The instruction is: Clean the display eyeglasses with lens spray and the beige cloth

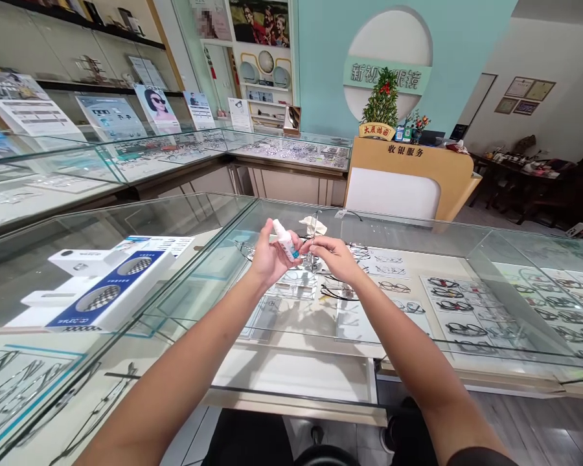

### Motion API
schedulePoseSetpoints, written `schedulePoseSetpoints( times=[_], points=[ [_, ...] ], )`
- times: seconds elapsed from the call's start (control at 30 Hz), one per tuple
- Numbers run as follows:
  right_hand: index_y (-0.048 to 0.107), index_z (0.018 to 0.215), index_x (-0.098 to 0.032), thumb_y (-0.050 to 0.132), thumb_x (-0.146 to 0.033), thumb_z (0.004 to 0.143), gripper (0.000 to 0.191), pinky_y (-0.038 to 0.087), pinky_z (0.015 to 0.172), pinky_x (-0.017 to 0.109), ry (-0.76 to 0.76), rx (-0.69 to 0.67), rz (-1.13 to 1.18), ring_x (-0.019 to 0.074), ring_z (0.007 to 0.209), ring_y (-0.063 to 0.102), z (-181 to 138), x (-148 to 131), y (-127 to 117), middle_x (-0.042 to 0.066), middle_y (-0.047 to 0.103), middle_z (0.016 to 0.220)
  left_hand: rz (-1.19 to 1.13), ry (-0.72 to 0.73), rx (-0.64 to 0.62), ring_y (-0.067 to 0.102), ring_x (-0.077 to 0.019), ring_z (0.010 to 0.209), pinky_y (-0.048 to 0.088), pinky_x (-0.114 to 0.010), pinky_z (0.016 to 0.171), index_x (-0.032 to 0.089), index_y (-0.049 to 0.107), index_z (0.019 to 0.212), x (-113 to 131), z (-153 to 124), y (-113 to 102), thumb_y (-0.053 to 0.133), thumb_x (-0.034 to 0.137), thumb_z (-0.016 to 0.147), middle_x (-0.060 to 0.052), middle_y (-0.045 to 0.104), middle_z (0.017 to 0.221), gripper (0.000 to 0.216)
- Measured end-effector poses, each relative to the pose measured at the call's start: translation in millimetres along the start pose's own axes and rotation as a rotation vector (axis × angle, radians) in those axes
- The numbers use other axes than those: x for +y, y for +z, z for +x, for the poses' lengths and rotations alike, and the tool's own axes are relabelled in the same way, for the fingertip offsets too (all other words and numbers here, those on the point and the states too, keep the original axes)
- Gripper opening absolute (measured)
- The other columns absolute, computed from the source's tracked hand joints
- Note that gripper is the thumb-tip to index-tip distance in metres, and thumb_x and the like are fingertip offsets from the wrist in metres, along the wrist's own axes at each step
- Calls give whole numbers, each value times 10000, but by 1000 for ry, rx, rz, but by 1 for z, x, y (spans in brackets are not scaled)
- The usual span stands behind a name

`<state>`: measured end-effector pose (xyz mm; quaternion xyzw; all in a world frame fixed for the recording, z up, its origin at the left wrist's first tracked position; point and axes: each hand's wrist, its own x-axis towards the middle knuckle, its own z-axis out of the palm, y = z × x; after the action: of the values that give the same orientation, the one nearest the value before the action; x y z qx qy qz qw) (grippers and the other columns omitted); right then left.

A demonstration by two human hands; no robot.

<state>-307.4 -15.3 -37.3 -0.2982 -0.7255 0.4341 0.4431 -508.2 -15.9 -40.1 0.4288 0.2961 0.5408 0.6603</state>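
Note:
In the middle of the head view, above a glass display counter (350,353), my left hand (267,259) is wrapped around a small white spray bottle (282,237) with a teal and white label. The bottle is tilted, its white top pointing up and to the left. My right hand (334,257) is closed, its fingertips pinching thin-framed eyeglasses (315,223) close beside the bottle. One thin temple stands up from the fingers; the lenses are mostly hidden. Just behind my hands lies a crumpled white cloth (313,226). A dark temple with a small white tag (341,213) shows beyond it.
Rows of eyeglasses (453,304) lie inside the counter beneath the glass. A blue and white cardboard display (111,285) rests on the glass at left. Below, a drawer (301,375) appears pulled out toward me. A wooden cashier desk (412,175) stands beyond.

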Motion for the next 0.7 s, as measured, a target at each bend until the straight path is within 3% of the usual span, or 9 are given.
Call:
schedulePoseSetpoints(
  times=[0.23, 0.4, 0.7],
  points=[
    [835, 917, -225, 617, -331, 991, 253, 578, 953, 383, 16, -86, 43, 213, 924, 705, 0, -5, -1, 38, 832, 1011, 82, -3, 25, 598, -191, 621, 560, -352, 630, 222, 654, 785, -6, 5, -1, 693, 853, 805, -19, 617, 685, 632],
    [839, 877, -221, 642, -337, 967, 246, 575, 932, 375, 39, -144, 139, 201, 891, 675, 0, -7, -1, 44, 819, 1000, 194, 44, 74, 574, -163, 573, 523, -311, 607, 213, 674, 805, -8, 5, 1, 689, 819, 827, 2, 600, 638, 607],
    [837, 856, -215, 692, -359, 947, 223, 546, 876, 351, 57, -171, 217, 186, 848, 648, 0, -5, 1, 52, 817, 994, 295, 97, 43, 583, -193, 550, 501, -329, 585, 231, 625, 774, -11, 7, 4, 627, 838, 876, 4, 551, 551, 616]
  ],
)
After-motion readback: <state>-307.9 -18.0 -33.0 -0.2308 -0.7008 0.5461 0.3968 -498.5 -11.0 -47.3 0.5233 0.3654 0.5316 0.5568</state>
